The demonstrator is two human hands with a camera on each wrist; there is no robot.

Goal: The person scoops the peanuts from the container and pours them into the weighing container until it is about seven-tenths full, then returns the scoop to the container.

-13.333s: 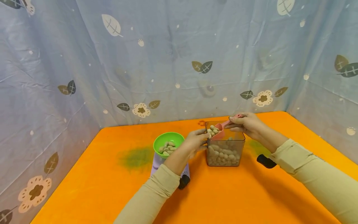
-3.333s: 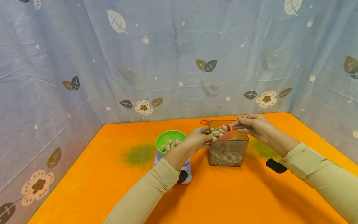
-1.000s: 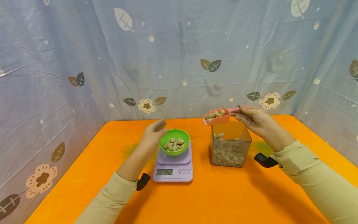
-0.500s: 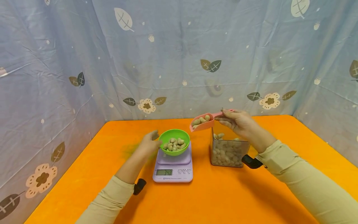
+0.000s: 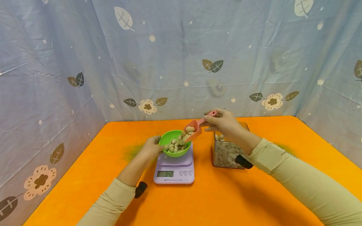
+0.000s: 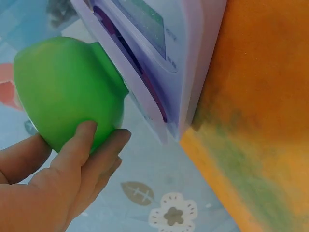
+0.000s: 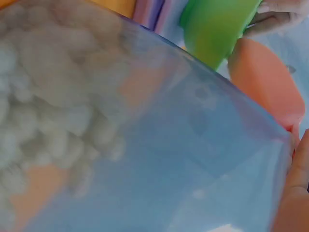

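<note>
My right hand (image 5: pixel 223 124) grips the handle of a pink scoop (image 5: pixel 197 131), tilted down over a green bowl (image 5: pixel 168 135). Peanuts (image 5: pixel 190 129) slide from the scoop's lip onto the peanuts inside the bowl. The bowl stands on a lilac kitchen scale (image 5: pixel 175 160), whose display (image 5: pixel 165 174) shows the digits 348. At the bowl's left side, my left hand (image 5: pixel 150 148) holds it, thumb at the rim. In the left wrist view, the fingers (image 6: pixel 82 145) lie against the outside of the green bowl (image 6: pixel 67 92).
Right of the scale stands a clear, smoky container (image 5: pixel 229 142) partly filled with peanuts, under my right forearm. An orange cloth (image 5: pixel 203 201) covers the table. A patterned blue curtain (image 5: pixel 181 62) closes off the back and sides.
My right hand has carried the loaded scoop left from above the container to the bowl and tipped it. My left hand has left the container and moved to the bowl's left side.
</note>
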